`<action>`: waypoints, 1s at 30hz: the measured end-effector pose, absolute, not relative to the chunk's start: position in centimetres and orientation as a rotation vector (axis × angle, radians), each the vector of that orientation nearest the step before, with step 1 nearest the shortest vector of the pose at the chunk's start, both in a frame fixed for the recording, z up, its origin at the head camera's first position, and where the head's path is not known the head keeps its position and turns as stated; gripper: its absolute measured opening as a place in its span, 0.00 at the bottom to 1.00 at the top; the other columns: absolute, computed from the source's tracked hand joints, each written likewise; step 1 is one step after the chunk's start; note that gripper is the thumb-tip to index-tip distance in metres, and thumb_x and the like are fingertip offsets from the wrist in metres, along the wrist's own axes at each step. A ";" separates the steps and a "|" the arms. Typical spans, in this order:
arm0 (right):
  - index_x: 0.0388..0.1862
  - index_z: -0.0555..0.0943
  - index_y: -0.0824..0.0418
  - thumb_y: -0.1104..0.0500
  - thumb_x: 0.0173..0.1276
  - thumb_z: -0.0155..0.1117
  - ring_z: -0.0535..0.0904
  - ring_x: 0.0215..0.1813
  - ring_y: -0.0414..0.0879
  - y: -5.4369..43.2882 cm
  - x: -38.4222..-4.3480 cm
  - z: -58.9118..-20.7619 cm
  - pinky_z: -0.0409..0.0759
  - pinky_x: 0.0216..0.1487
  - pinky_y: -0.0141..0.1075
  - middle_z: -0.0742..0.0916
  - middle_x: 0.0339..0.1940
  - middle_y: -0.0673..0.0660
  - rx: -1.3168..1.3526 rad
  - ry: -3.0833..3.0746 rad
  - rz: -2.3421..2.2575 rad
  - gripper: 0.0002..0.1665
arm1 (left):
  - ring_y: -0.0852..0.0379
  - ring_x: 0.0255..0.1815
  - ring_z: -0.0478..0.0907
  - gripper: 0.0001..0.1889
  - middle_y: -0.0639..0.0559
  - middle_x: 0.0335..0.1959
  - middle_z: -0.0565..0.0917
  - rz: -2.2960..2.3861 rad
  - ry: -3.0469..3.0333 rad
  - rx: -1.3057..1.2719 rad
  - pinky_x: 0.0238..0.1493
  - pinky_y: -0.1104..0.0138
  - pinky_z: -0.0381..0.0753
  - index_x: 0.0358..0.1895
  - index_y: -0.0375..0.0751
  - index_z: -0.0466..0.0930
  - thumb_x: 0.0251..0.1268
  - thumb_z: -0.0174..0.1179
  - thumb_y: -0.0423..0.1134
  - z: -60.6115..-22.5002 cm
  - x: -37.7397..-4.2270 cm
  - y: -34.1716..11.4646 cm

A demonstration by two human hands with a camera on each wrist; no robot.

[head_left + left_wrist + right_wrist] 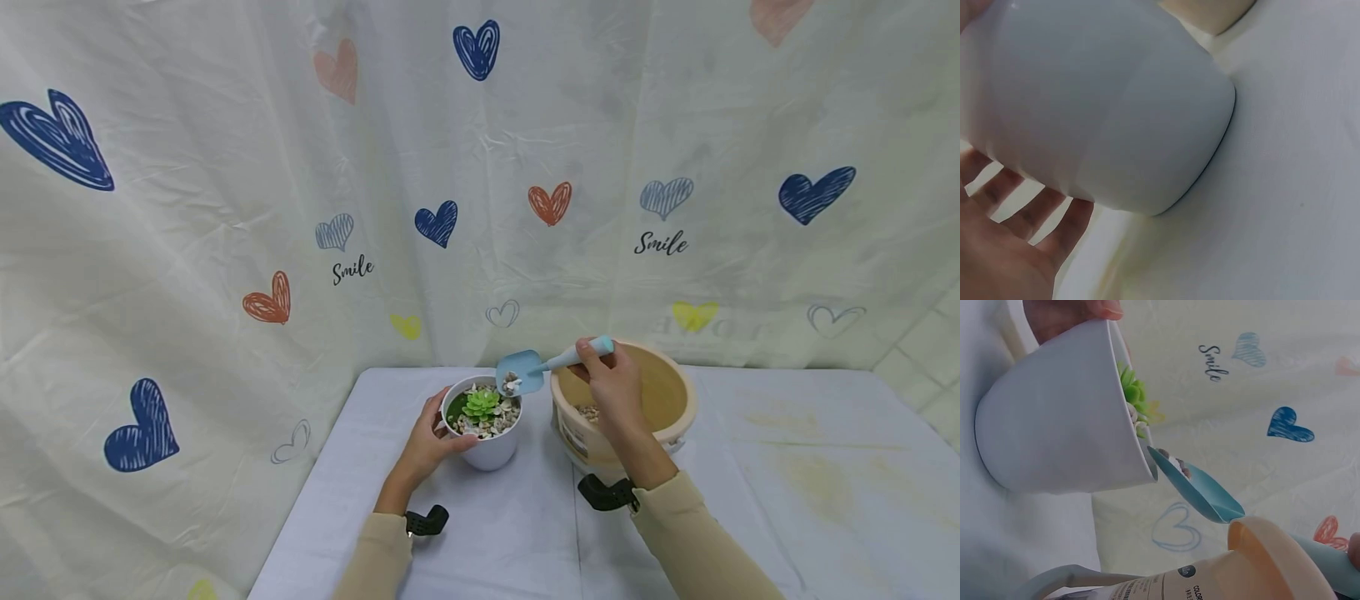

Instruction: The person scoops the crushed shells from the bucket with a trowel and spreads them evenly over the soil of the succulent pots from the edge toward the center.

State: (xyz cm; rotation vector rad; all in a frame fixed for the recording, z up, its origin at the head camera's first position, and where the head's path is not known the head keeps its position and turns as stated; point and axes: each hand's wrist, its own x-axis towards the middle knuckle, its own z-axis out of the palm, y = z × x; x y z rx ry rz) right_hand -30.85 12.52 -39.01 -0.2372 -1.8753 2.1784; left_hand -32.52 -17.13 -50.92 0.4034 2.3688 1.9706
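Note:
A white pot (pixel 491 451) holds a green succulent (pixel 481 403) among pale pebbles. My left hand (pixel 429 450) grips the pot's left side, thumb near the front rim; in the left wrist view its fingers spread along the white wall (pixel 1104 112). With my right hand (pixel 617 392) I hold a light blue trowel (pixel 528 367) by its handle. Several pebbles (pixel 1179 465) lie in the trowel's scoop, whose tip is right at the pot's rim in the right wrist view.
A peach-coloured bucket (pixel 678 400) stands right of the pot, below my right hand, with some pebbles (pixel 588 412) in its bottom. Both stand on a white-covered table (pixel 750 500). Behind hangs a white curtain (pixel 600 125) with printed hearts.

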 end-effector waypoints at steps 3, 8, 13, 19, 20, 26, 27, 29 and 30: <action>0.55 0.78 0.63 0.51 0.77 0.62 0.85 0.50 0.39 12.5 -30.8 -39.0 0.85 0.55 0.32 0.81 0.45 0.50 -0.212 -1.897 2.164 0.18 | 0.51 0.71 0.69 0.49 0.52 0.74 0.67 1.993 2.323 0.454 0.70 0.53 0.72 0.79 0.60 0.59 0.55 0.78 0.45 -51.0 -32.6 -17.3; 0.58 0.77 0.65 0.52 0.78 0.61 0.84 0.52 0.40 12.5 -30.7 -38.9 0.84 0.57 0.32 0.81 0.47 0.51 -0.158 -1.940 2.149 0.19 | 0.47 0.76 0.66 0.47 0.49 0.79 0.65 2.061 2.203 0.525 0.73 0.51 0.68 0.80 0.56 0.54 0.60 0.73 0.41 -51.2 -32.7 -17.4; 0.60 0.77 0.66 0.51 0.77 0.62 0.83 0.55 0.42 12.4 -30.7 -39.0 0.82 0.62 0.37 0.81 0.49 0.51 -0.112 -1.942 2.155 0.22 | 0.45 0.79 0.62 0.43 0.47 0.80 0.63 2.083 2.173 0.565 0.74 0.52 0.64 0.80 0.53 0.52 0.65 0.66 0.38 -51.1 -32.5 -17.0; 0.61 0.77 0.66 0.51 0.77 0.62 0.84 0.54 0.43 12.4 -30.7 -39.1 0.82 0.61 0.37 0.81 0.49 0.51 -0.093 -1.968 2.126 0.23 | 0.45 0.76 0.61 0.41 0.48 0.81 0.58 2.076 2.227 0.531 0.70 0.56 0.66 0.82 0.55 0.54 0.66 0.62 0.40 -51.1 -32.4 -16.5; 0.61 0.77 0.67 0.51 0.77 0.62 0.84 0.53 0.43 12.4 -30.7 -39.1 0.83 0.61 0.37 0.81 0.49 0.51 -0.089 -1.970 2.123 0.23 | 0.44 0.76 0.61 0.42 0.49 0.81 0.57 2.073 2.232 0.517 0.70 0.56 0.67 0.82 0.56 0.54 0.66 0.62 0.41 -51.1 -32.4 -16.4; 0.60 0.77 0.66 0.53 0.77 0.62 0.83 0.54 0.43 12.4 -30.8 -39.2 0.82 0.61 0.37 0.80 0.49 0.51 -0.085 -1.962 2.121 0.21 | 0.41 0.82 0.55 0.39 0.44 0.83 0.55 2.108 2.230 0.573 0.74 0.61 0.65 0.83 0.45 0.51 0.71 0.57 0.37 -51.2 -32.7 -16.5; 0.60 0.77 0.65 0.53 0.77 0.61 0.83 0.54 0.43 12.4 -30.8 -39.2 0.82 0.61 0.37 0.81 0.49 0.51 -0.086 -1.960 2.121 0.20 | 0.41 0.83 0.55 0.39 0.42 0.83 0.56 2.124 2.221 0.592 0.74 0.64 0.65 0.82 0.42 0.50 0.72 0.56 0.36 -51.3 -32.7 -16.5; 0.59 0.77 0.64 0.53 0.77 0.61 0.82 0.54 0.41 12.3 -30.8 -39.2 0.82 0.61 0.37 0.81 0.49 0.50 -0.094 -1.958 2.123 0.19 | 0.40 0.82 0.56 0.37 0.39 0.82 0.59 2.144 2.219 0.609 0.71 0.71 0.67 0.82 0.40 0.51 0.72 0.55 0.34 -51.3 -32.8 -16.6; 0.59 0.77 0.64 0.54 0.77 0.61 0.82 0.54 0.41 12.3 -30.8 -39.1 0.82 0.61 0.37 0.81 0.48 0.50 -0.098 -1.956 2.124 0.19 | 0.40 0.82 0.56 0.37 0.39 0.81 0.60 2.151 2.222 0.611 0.69 0.74 0.68 0.81 0.40 0.52 0.73 0.55 0.34 -51.3 -32.8 -16.6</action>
